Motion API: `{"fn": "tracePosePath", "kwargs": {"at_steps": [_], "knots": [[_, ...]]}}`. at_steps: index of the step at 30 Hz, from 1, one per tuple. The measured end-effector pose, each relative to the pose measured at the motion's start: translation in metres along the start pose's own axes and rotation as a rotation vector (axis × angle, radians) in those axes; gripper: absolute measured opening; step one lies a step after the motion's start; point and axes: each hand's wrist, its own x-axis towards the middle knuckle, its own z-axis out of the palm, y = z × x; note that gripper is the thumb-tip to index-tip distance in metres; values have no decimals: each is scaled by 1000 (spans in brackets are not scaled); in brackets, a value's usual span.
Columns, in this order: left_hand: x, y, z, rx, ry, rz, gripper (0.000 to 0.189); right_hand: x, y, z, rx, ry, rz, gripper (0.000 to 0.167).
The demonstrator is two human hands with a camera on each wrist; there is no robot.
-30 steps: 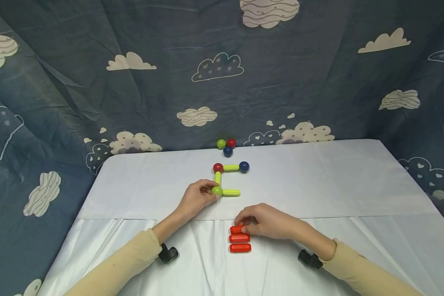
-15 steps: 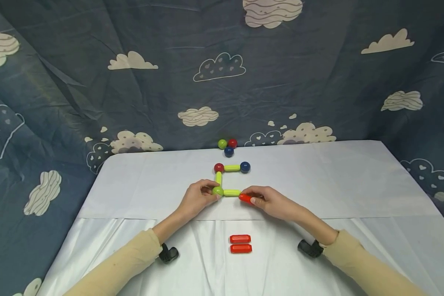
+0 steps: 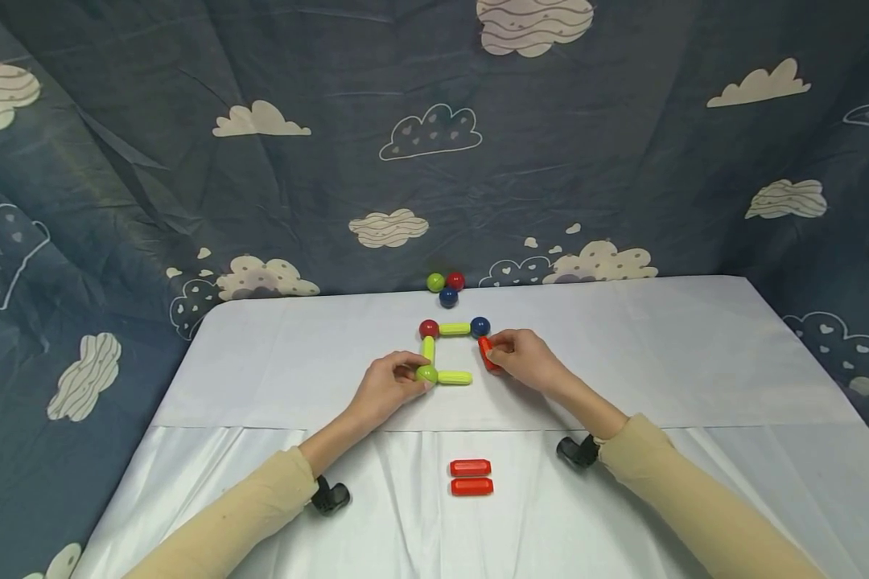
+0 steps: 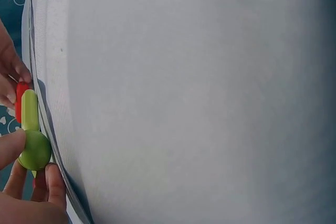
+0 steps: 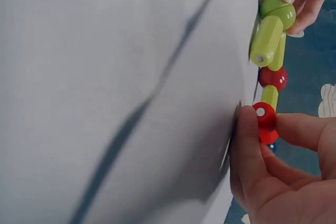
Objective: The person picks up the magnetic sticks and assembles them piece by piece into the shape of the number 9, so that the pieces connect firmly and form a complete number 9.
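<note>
My left hand [image 3: 385, 388] pinches a green ball [image 3: 426, 374] between thumb and fingers; the left wrist view shows the ball [image 4: 35, 150] close up. From it one yellow-green stick [image 3: 455, 378] points right and another [image 3: 428, 347] runs back to a red ball [image 3: 429, 329]. A third yellow-green stick [image 3: 454, 329] joins that red ball to a blue ball [image 3: 480, 326]. My right hand [image 3: 529, 359] pinches a red stick [image 3: 486, 352], its far end right at the blue ball. In the right wrist view, the red stick's round end [image 5: 264, 113] shows between thumb and fingers.
Two more red sticks [image 3: 470, 467] lie side by side nearer the front on the white cloth [image 3: 275, 386]. Loose green [image 3: 435, 281], red [image 3: 455, 280] and blue [image 3: 448, 297] balls sit grouped at the back, before a dark cloud-print curtain [image 3: 297, 185].
My right hand has picked one red stick from the row of three, carried it back past the front yellow-green stick and turned it lengthwise near the blue ball. The left hand stays put.
</note>
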Motion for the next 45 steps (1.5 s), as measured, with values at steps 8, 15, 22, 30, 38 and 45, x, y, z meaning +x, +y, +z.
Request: {"fn": "tracePosePath", "kwargs": {"at_steps": [8,15,22,30,38,45], "knots": [[1,-1,1,9,-6,4,29,8,-2,3,-9,62,39,36],[0,-1,0,3,-2,14,28,9,1,5,-53,56,42,39],[1,-1,-1,9,2,1,29,15,-2,2,-135,130,-10,31],[2,-2,0,13,-7,-4,28,43,-18,-2,-256,259,-203,26],[3,-3,1,7,-12,2,28,77,-26,7,-285,185,-241,40],[3,-2,0,15,-11,3,28,99,-26,17,-340,168,-166,48]]}}
